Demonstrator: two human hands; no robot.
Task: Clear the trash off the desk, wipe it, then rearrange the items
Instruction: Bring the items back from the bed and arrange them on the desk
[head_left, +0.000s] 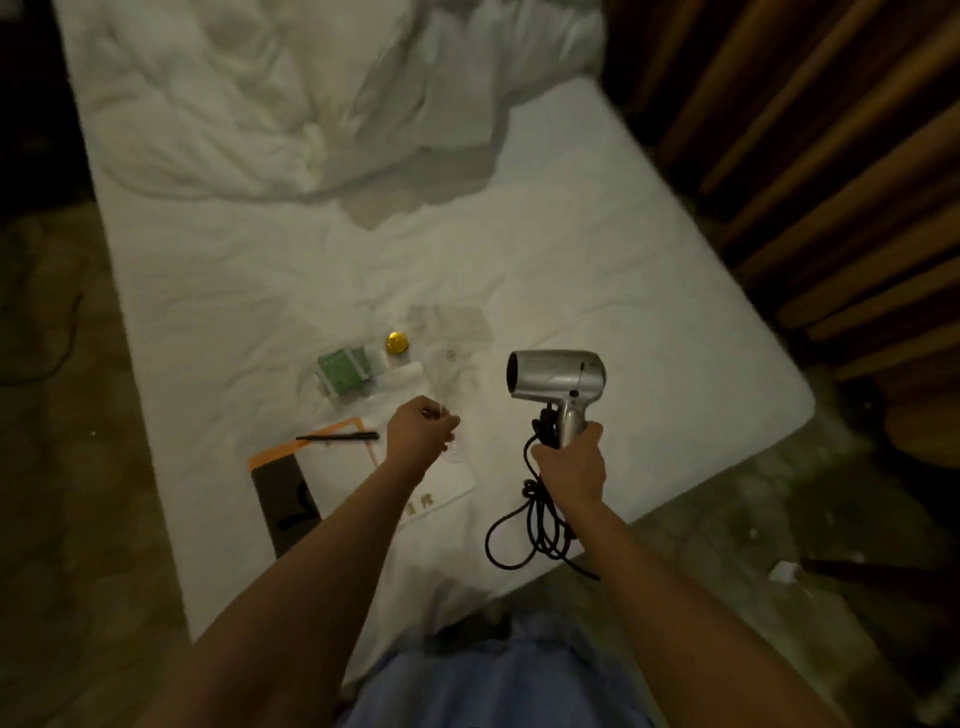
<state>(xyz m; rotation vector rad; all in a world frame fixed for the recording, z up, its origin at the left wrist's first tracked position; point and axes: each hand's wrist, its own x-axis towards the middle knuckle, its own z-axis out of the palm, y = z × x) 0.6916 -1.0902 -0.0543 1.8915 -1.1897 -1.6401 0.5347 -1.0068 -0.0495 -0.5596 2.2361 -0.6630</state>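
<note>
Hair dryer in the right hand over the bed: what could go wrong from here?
1. The black cord hangs in loose loops below the right hand; it could snag the mattress corner when the hair dryer moves.
2. The left hand pinches something clear and hard to make out; it may slip unnoticed.
3. The gold cap and pen lie loose on the sheet and could roll off.

Two bare forearms without sleeves, bare hands (423, 428) without rings, blue garment (488, 686) at the waist

left hand (422, 432): fist, fingers curled, arm outstretched | right hand (570, 464): fingers clenched, arm outstretched
</note>
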